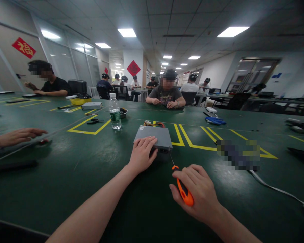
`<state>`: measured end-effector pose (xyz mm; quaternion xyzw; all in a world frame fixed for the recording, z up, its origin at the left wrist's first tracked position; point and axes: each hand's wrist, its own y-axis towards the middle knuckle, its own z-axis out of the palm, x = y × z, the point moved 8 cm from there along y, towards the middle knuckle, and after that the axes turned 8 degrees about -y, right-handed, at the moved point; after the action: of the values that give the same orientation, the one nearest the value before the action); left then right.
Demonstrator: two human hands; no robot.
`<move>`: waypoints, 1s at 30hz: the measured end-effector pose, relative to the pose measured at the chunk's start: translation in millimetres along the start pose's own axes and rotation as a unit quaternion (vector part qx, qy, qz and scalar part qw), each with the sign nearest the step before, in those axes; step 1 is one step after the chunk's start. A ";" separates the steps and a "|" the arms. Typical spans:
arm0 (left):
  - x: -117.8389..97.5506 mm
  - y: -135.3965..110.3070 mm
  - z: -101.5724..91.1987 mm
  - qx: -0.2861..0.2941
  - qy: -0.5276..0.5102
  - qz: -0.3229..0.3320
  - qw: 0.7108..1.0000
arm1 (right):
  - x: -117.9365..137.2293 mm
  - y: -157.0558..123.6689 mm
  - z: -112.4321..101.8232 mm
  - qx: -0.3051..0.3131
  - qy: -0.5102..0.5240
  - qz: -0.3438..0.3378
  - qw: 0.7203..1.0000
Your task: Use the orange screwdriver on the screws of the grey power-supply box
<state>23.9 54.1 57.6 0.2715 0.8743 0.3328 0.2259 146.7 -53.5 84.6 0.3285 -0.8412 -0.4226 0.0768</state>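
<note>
A grey metal computer power supply unit [158, 134] lies on the green table in front of me, with a bundle of coloured cables [154, 124] at its far side. My left hand [143, 153] presses down on its near left part, fingers over the top and thumb along the front face. In my right hand [199, 189] is a screwdriver [184, 192] with an orange and black handle. Its thin shaft points away from me, and the tip reaches the unit's near right corner. Whether the tip sits in a screw is too small to tell.
A water bottle [115, 113] and a bowl [123, 112] stand beyond the unit. Blue gloves [215, 120] lie right of them. A blurred-out dark object [239, 156] with a white cord is at the right. Another person's hand [22, 135] reaches in at the left; a person [167, 91] sits opposite.
</note>
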 end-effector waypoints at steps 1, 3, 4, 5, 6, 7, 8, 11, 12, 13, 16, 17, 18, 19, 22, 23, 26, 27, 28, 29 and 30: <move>0.0 -0.1 -0.1 0.000 0.000 0.000 1.000 | -2.0 -0.3 -1.4 -0.007 0.000 0.005 1.000; 0.0 -0.1 -0.1 0.001 -0.003 -0.001 1.000 | -3.8 -1.4 -2.0 -0.013 0.003 0.011 1.000; -0.1 0.0 -0.2 0.002 -0.006 -0.001 1.000 | -3.1 -1.8 -1.4 -0.012 0.005 0.009 1.000; -0.3 0.2 -0.3 0.004 -0.008 -0.002 1.000 | -1.6 -2.0 -0.3 -0.008 0.006 0.007 1.000; -0.5 0.3 -0.4 0.005 -0.010 -0.001 1.000 | 0.5 -2.0 0.8 -0.003 0.006 0.003 1.000; -0.8 0.5 -0.6 0.006 -0.011 -0.001 1.000 | 2.6 -1.9 1.8 0.003 0.004 0.001 1.000; -1.1 0.7 -0.9 0.006 -0.011 -0.002 1.000 | 4.6 -1.7 2.5 0.007 0.002 -0.001 1.000; -1.4 0.8 -1.0 0.008 -0.011 -0.002 1.000 | 7.4 -1.1 4.2 0.016 0.001 0.002 1.000; -1.3 0.7 -0.8 0.008 -0.010 -0.003 1.000 | 7.5 -1.0 5.0 0.020 0.001 0.004 1.000; -0.9 0.6 -0.7 0.007 -0.009 -0.004 1.000 | 7.2 -0.8 5.9 0.025 0.002 0.005 1.000; 0.1 0.2 -0.3 0.005 -0.007 -0.005 1.000 | 5.4 -0.1 7.1 0.032 0.008 0.009 0.999; 0.2 0.2 -0.1 0.005 -0.008 -0.005 1.000 | 4.8 0.3 6.6 0.030 0.009 0.010 0.999; 0.2 0.2 0.0 0.004 -0.010 -0.004 1.000 | 4.2 0.7 6.0 0.027 0.009 0.011 1.000; 0.3 0.3 0.1 0.005 -0.011 -0.004 1.000 | 3.7 1.0 5.3 0.024 0.007 0.012 1.000; 0.0 0.7 -0.3 0.005 -0.012 -0.004 1.000 | 1.7 1.2 4.0 0.018 0.001 0.020 1.000; -0.4 0.9 -0.6 0.005 -0.010 -0.003 1.000 | 0.9 1.0 3.6 0.015 0.002 0.023 1.000; -1.0 0.9 -1.9 0.002 -0.007 -0.003 1.000 | 0.3 -0.2 1.2 0.002 0.010 0.023 1.000; -1.0 0.8 -2.2 0.002 -0.006 -0.004 1.000 | 1.3 -0.4 0.3 -0.003 0.014 0.016 1.000; -0.8 0.7 -2.2 0.003 -0.006 -0.005 1.000 | 3.1 -0.5 -0.4 -0.006 0.018 0.007 1.000; -0.7 0.5 -2.1 0.005 -0.006 -0.005 1.000 | 5.6 -0.4 -0.4 -0.005 0.024 -0.004 1.000; -0.5 0.4 -2.1 0.006 -0.006 -0.005 1.000 | 8.6 0.0 0.3 -0.003 0.031 -0.016 0.999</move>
<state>23.2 53.1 59.4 0.2703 0.8764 0.3245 0.2315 140.0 -58.7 83.1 0.3547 -0.8320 -0.4155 0.0970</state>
